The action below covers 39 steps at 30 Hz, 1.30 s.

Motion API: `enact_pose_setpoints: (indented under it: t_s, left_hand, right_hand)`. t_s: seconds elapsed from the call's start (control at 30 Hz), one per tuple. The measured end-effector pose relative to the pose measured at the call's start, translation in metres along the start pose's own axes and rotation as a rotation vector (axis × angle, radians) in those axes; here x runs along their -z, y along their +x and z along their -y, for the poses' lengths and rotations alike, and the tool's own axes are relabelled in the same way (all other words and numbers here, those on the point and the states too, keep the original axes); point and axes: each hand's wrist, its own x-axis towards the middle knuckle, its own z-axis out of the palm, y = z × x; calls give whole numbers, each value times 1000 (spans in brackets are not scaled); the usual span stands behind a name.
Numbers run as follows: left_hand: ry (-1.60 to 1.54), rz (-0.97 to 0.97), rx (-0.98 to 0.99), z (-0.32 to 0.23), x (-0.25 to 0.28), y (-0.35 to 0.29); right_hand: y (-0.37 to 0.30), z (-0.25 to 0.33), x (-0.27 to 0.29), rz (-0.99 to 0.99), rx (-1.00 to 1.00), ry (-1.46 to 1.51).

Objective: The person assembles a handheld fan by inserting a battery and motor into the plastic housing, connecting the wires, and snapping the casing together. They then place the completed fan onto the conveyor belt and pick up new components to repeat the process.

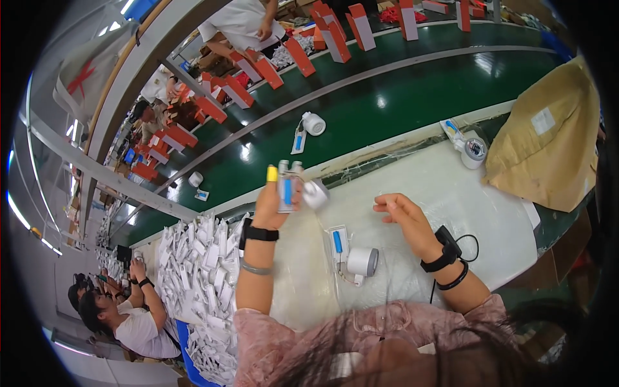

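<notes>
My left hand [272, 205] is closed around a flat white piece with a blue cylinder [287, 192], held up over the near edge of the belt. A yellow cover is on one of its fingertips. A white round housing [316, 193] hangs beside that piece, slightly blurred. My right hand [403, 216] is over the plastic-covered table, fingers loosely bent and apart, with nothing in it. Between my forearms, another white round housing [362, 262] with a grey rim lies next to a flat white piece with a blue cylinder [338, 242]. A thin wire runs near them.
A heap of white flat parts [203, 264] lies to my left. Beyond the table runs a green conveyor belt [387, 97] carrying a white housing [314, 124] and orange-and-white boxes [361, 29]. At right are another housing [474, 152] and brown paper [548, 142]. Other people work at far left.
</notes>
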Motion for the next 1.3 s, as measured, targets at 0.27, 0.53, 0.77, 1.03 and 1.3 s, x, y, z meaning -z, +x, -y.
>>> enact_pose_setpoints:
  t_s: [0.27, 0.53, 0.77, 1.03, 1.3]
  left_hand:
    - [-72, -625, -302, -28, 104, 63]
    - [649, -575, -422, 10, 84, 178]
    - [1471, -803, -348, 26, 88, 219]
    - [1651, -881, -87, 10, 68, 217]
    - [1400, -484, 135, -19, 84, 199]
  right_hand:
    - [1, -2, -3, 14, -38, 16]
    - [-2, 0, -3, 39, 10, -184]
    - [3, -8, -7, 13, -48, -211]
    - [5, -8, -7, 55, -79, -228]
    - [5, -9, -8, 133, -60, -256]
